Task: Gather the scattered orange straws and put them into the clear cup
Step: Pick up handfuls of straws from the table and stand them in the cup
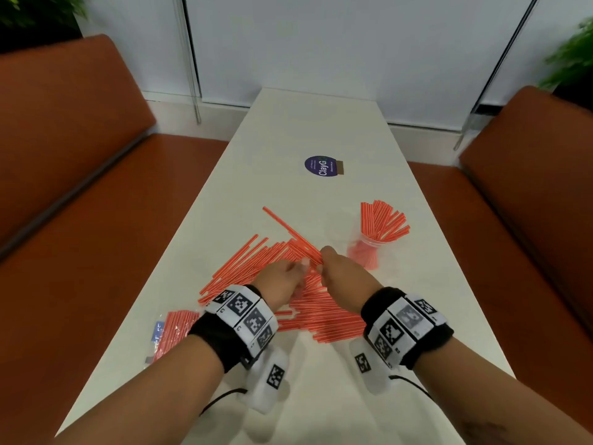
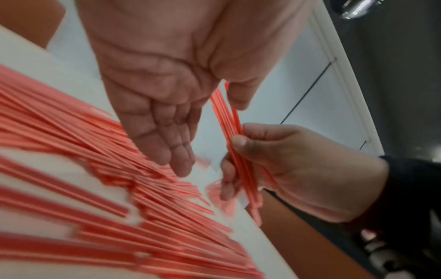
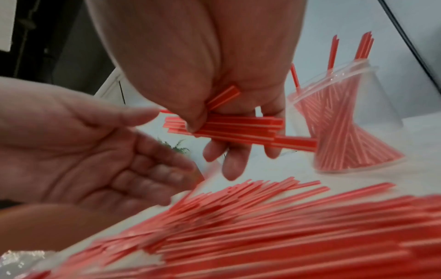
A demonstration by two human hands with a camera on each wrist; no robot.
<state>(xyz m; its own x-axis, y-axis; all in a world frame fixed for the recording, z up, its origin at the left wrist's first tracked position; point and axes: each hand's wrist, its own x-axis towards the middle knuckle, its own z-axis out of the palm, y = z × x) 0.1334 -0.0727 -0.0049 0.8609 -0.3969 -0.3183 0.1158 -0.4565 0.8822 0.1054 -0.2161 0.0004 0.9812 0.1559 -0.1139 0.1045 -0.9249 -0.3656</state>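
Head view shows the right hand (image 1: pixel 340 268) pinching a small bundle of straws (image 3: pixel 238 128) between thumb and fingers, presumably to carry them together to the clear cup (image 1: pixel 369 248) just beside it, already part-filled. Left hand (image 1: pixel 282 281) hovers relaxed and empty over the scattered orange straws (image 1: pixel 256 261) on the table (image 1: pixel 321 123), likely ready to feed more across

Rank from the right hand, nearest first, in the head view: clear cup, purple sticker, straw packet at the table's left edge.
From the right hand:
1. clear cup, just right of it, full of straws.
2. purple sticker, farther up the table.
3. straw packet, near left edge.
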